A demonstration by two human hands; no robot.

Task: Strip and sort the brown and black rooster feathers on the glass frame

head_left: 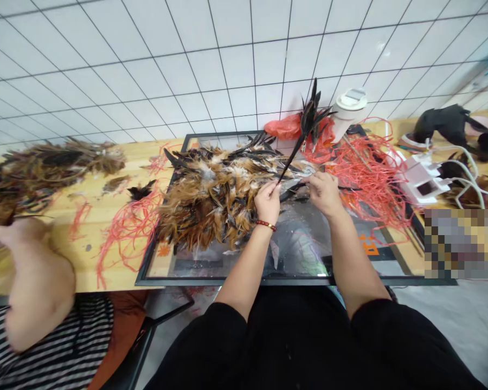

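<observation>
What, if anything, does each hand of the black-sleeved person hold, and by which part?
The left hand pinches a long slender black feather by its lower end. The right hand is at a second black feather; any grip is unclear.

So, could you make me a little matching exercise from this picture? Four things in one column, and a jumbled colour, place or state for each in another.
Things
1. Left hand
2. Feather pile nearest the left hand
3. Lidded container
4. Loose strands beyond the right hand

Descriptions
A. White, close to the tiled wall
B. Red and tangled
C. Pinching a long dark feather
D. Mostly brown, with white and black bits

Pairs: 1-C, 2-D, 3-A, 4-B
</observation>
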